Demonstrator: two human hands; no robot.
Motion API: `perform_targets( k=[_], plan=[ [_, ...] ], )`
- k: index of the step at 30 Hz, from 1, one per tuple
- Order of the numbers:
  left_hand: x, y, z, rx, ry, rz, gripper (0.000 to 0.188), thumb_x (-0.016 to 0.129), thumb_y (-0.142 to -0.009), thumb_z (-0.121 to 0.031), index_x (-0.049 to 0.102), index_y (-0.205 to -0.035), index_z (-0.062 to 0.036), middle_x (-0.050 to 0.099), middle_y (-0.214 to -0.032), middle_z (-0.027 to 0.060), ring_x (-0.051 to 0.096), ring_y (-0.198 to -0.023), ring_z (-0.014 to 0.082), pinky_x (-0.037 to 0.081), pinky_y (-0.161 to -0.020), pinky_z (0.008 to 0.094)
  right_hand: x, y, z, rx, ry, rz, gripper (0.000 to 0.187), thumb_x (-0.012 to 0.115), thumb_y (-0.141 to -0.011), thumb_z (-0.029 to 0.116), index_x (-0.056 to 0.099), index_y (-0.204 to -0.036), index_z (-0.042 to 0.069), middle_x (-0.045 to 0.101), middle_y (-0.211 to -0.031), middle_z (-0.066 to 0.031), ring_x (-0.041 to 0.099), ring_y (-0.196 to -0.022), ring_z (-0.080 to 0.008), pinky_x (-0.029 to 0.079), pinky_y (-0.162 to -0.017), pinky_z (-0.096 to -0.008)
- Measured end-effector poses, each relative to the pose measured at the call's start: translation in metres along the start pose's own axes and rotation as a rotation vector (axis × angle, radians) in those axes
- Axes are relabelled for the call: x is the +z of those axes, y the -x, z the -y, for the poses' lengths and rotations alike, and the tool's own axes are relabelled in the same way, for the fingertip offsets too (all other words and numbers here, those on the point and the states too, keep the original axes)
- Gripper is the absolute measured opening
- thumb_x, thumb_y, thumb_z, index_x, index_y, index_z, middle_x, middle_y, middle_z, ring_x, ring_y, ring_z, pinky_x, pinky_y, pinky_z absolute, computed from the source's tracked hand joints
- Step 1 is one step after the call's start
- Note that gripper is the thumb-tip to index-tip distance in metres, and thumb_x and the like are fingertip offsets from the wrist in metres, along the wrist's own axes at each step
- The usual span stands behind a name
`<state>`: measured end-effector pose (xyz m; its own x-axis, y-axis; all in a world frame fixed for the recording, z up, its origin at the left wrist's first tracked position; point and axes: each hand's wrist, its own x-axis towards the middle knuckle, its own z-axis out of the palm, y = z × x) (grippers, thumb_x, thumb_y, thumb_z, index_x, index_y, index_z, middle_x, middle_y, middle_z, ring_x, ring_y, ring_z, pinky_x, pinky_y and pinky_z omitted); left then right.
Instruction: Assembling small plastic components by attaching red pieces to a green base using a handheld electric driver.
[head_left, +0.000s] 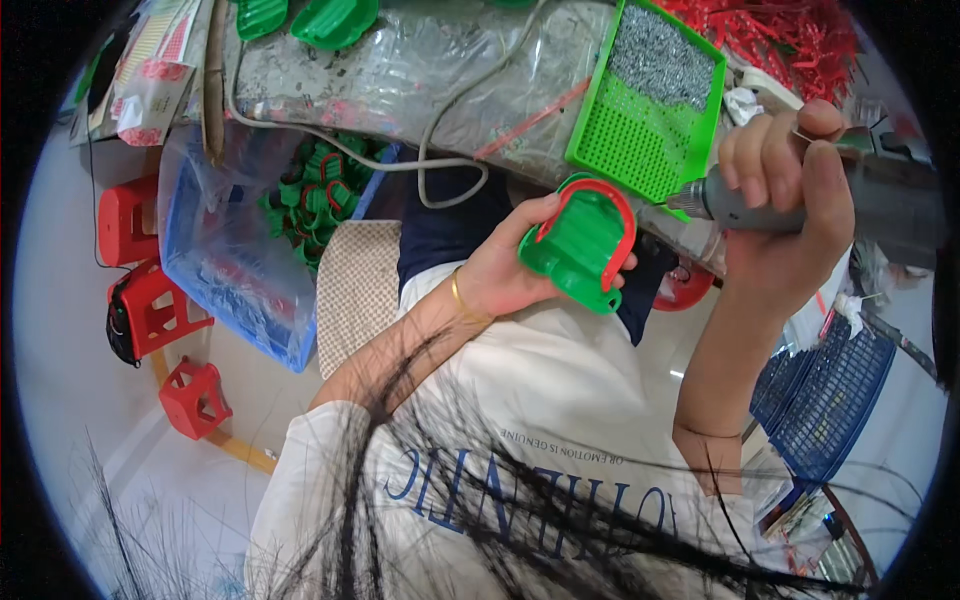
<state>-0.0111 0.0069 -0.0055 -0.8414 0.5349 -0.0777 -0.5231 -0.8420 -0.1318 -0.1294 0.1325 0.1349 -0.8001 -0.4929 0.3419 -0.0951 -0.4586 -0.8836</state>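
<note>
My left hand (492,272) is closed round a green plastic shell (572,250) with a red U-shaped strip (624,222) along its edge, held in front of my body. My right hand (785,195) is wrapped round a grey electric screwdriver (742,210), whose body runs off to the right. The screwdriver's tip points left at the shell's red edge, close to it; whether they touch I cannot tell. Just beyond the shell, a bright green tray (622,140) holds many small silver screws (660,60) at its far end.
Green and red pieces (325,190) fill a plastic-lined blue crate (235,305) at left. More green shells (335,20) lie on the plastic-covered table (400,70), crossed by a grey cable (430,165). Red strips (780,35) are heaped far right. Red stools (195,398) stand at left.
</note>
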Motion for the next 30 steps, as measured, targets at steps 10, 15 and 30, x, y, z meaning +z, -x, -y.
perform_targets(
  k=[10, 15, 30],
  plan=[
    [-0.03, 0.15, -0.065, 0.402, -0.204, -0.266, 0.069, 0.058, -0.082, -0.042, 0.039, -0.135, -0.0027, 0.05, -0.127, 0.0245, 0.051, -0.114, 0.0412, 0.045, -0.093, 0.0508, -0.045, -0.039, 0.028, -0.084, 0.525, -0.093, 0.04, 0.06, -0.089, 0.024, 0.05, -0.116, -0.004, 0.059, -0.093, -0.0098, 0.057, -0.09, -0.0188, 0.046, -0.083, -0.0346],
    [-0.072, 0.217, -0.114, 0.845, -0.113, -0.641, 0.066, 0.054, -0.085, -0.048, 0.042, -0.132, -0.0041, 0.046, -0.129, 0.0248, 0.05, -0.111, 0.0344, 0.045, -0.091, 0.0461, -0.054, -0.036, 0.037, -0.108, 0.683, -0.107, 0.049, 0.059, -0.089, 0.031, 0.048, -0.12, -0.004, 0.059, -0.11, -0.0145, 0.056, -0.105, -0.0198, 0.044, -0.092, -0.0332],
    [0.09, 0.076, -0.159, 0.853, -1.828, -0.766, 0.052, 0.064, -0.085, -0.024, 0.048, -0.129, -0.0027, 0.058, -0.116, 0.0105, 0.056, -0.102, 0.0184, 0.045, -0.088, 0.0304, -0.066, -0.03, 0.029, -0.161, 0.73, -0.348, 0.035, 0.052, -0.093, 0.014, 0.047, -0.124, -0.002, 0.057, -0.115, -0.0122, 0.053, -0.108, -0.0202, 0.042, -0.094, -0.0346]
  ],
)
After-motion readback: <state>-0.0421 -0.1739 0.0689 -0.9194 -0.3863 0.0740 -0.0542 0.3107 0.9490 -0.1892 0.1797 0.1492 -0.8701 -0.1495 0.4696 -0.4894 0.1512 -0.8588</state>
